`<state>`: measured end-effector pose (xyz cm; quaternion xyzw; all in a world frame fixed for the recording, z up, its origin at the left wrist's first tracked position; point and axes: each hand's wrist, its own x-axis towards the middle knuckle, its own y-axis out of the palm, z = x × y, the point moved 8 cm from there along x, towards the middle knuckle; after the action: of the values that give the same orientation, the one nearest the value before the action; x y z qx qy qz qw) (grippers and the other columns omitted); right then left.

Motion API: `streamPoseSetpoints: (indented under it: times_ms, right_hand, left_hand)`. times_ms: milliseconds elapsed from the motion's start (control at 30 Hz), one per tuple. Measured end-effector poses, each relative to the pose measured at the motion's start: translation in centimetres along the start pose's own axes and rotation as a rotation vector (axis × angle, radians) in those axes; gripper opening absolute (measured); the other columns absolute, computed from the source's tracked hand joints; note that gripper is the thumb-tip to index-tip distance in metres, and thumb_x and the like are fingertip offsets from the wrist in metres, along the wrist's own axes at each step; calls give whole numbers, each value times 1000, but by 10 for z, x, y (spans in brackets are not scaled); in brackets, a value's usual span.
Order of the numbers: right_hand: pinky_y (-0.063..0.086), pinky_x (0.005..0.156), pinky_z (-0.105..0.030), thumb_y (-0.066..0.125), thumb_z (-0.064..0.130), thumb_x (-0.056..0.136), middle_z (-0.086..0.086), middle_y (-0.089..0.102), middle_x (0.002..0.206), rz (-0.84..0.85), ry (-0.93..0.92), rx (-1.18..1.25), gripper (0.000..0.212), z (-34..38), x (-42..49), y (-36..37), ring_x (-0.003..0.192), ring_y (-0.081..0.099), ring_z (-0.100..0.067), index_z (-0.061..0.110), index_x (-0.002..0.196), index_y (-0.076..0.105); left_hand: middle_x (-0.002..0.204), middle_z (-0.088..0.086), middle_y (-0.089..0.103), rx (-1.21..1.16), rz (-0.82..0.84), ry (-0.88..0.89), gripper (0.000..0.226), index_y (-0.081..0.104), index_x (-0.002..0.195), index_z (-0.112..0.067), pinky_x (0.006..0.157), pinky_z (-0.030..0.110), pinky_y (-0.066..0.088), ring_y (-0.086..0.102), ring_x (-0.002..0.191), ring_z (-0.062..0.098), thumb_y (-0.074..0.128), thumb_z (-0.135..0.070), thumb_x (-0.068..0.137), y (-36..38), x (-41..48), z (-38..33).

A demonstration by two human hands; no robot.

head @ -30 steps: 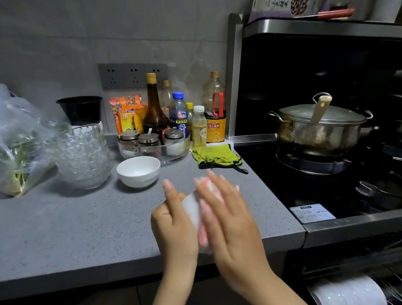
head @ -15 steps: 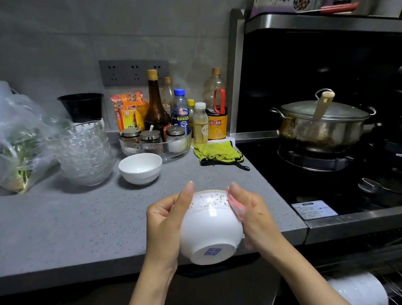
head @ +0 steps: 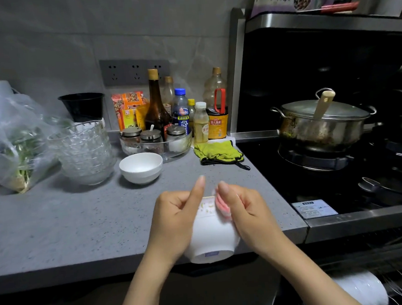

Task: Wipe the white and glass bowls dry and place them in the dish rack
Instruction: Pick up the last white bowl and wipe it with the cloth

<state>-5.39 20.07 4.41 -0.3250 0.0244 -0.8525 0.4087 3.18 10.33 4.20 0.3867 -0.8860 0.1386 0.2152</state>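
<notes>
Gripping the round white ceramic bowl point(head: 210, 237) by its wall, the left hand point(head: 174, 223) steadies it while the right hand point(head: 244, 211) pinches a pink cloth point(head: 221, 205) against its rim; glazed, probably slick and breakable.

- Held bowl point(head: 210, 237): glossy white ceramic.
- Cloth point(head: 222, 204): soft pink fabric.
- Counter point(head: 81, 222): matt speckled grey stone.
- Pot point(head: 322, 126): shiny metal.
- Stacked bowls point(head: 84, 152): clear glass.

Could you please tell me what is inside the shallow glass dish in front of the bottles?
Three lidded seasoning jars stand in the glass dish, a white spoon handle rising from the middle one. The floor behind them is hidden.
</notes>
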Motion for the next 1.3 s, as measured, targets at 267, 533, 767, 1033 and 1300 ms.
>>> streamPoseSetpoints:
  times_ms: [267,533,767,1033,1300]
  right_hand:
    - [9,120,-30,24,44,100,18,28,154,-162,-156,-416,46,34,-23,22,145,18,-3,40,145,35]
    - [35,111,-50,19,57,95,32,38,143,-166,40,-98,53,3,-7,9,135,38,-1,41,141,41]
    - [17,118,-38,26,40,101,7,37,151,-193,-243,-658,46,31,-18,29,142,29,-10,34,144,39]
    - [47,81,-19,36,44,96,18,67,105,-123,197,190,33,-19,-1,6,99,62,-2,30,110,62]
    - [21,29,-13,42,60,90,-4,39,39,-94,409,304,83,-26,-13,-3,25,34,-13,-22,76,46]
  left_hand:
    - [43,2,44,-288,-408,-84,55,47,43,-11,49,27,28,39,44,13,57,-50,80,-14,-11,10]
    - [51,9,46,-271,-451,-121,72,38,49,1,56,34,35,47,51,19,57,-60,83,-12,-14,21]
    - [38,0,42,-210,-416,-84,55,48,39,-17,43,21,28,37,39,12,49,-51,83,-5,-15,13]
    - [59,18,52,-369,-312,-158,82,47,63,15,55,31,36,52,54,24,73,-63,70,-4,-10,22]
    - [73,29,62,-426,-16,-294,82,57,78,17,59,32,44,61,60,30,75,-58,52,1,-3,27]
